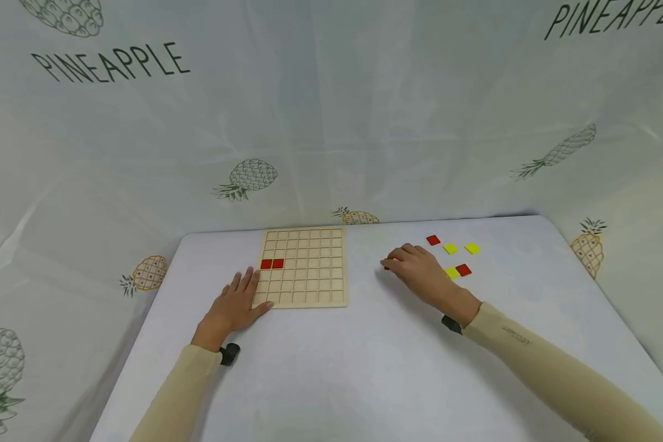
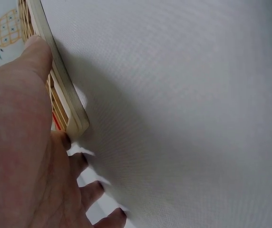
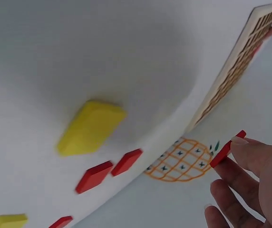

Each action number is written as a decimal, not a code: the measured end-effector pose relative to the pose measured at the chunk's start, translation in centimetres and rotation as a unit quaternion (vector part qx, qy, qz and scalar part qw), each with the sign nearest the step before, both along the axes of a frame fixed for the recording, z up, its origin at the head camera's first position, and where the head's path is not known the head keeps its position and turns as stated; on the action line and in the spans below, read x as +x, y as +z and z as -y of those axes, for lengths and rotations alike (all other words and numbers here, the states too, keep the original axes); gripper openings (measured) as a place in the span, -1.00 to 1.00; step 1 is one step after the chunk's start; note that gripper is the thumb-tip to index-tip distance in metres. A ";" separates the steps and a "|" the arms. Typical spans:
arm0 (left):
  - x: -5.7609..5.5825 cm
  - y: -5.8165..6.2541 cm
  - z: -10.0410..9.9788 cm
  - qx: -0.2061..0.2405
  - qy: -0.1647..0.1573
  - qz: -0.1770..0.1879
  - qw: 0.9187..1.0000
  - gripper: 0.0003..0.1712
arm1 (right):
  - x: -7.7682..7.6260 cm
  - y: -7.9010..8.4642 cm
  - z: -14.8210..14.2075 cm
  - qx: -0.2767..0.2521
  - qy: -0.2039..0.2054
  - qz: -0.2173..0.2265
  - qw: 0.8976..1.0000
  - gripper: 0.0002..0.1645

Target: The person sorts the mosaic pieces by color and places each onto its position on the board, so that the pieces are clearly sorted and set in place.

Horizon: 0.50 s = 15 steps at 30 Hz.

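On the board point(image 1: 312, 276), two red tiles point(image 1: 266, 264) are in; right fingers point(image 3: 247, 156) pinch another red tile point(image 3: 226, 151), left fingers point(image 2: 92, 193) spread, loose tiles point(image 1: 450, 248) unplaced!

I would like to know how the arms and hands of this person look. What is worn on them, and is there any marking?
The left sleeve and right sleeve are long and beige. The right one carries a small dark marking, too small to read. A black device shows at the left wrist, and something dark at the right. Left hand and right hand wear no gloves.
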<state>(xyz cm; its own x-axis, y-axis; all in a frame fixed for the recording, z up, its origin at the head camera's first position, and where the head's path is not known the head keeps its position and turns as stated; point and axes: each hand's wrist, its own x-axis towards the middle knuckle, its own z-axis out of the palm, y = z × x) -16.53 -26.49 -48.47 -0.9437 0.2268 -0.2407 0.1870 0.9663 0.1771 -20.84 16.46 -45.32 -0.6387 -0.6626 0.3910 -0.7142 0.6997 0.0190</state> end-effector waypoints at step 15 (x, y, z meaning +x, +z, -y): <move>-0.2 -0.4 0.2 0.001 0.007 0.007 1.000 0.05 | -1.8 0.2 7.0 -0.012 0.028 0.000 1.000 -0.67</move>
<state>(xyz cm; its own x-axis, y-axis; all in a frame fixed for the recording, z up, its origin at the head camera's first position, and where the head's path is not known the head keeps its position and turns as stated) -16.76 -26.69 -48.87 -0.9435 0.2138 -0.2531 0.1708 0.9685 0.1814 -22.60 9.48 -45.11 -0.6017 -0.6872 0.4071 -0.7516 0.6596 0.0026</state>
